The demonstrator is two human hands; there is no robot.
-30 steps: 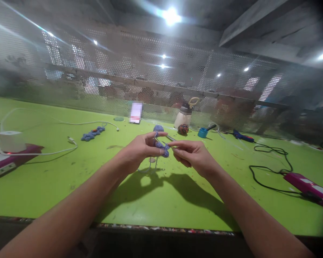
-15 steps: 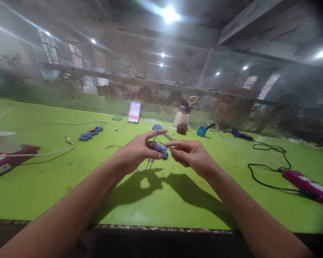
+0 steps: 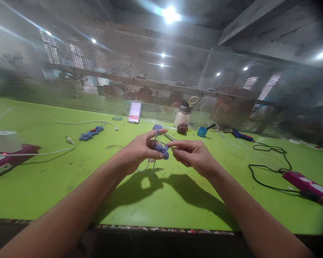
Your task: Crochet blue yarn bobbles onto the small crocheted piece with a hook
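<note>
My left hand (image 3: 140, 152) pinches a small blue crocheted piece (image 3: 162, 150) above the green table (image 3: 156, 200), with blue yarn running over its raised forefinger and hanging down in a loop. My right hand (image 3: 195, 154) faces it and grips a thin metal crochet hook (image 3: 169, 137), whose tip is at the piece. The two hands nearly touch. A ball of blue yarn (image 3: 157, 127) lies just behind them on the table.
On the table: a finished blue crocheted strip (image 3: 90, 133), a white cable (image 3: 70, 122), a white box on a magenta device (image 3: 5, 150), a phone (image 3: 135, 112), a bottle (image 3: 183, 115), a multicoloured yarn ball (image 3: 182, 128), a blue cup (image 3: 202, 132), black cable (image 3: 269, 168), another magenta device (image 3: 309, 186). Perforated mesh screen behind.
Both hands have stayed almost in place. The crocheted piece has drawn in closer to the left fingers and the hook has shifted slightly against it.
</note>
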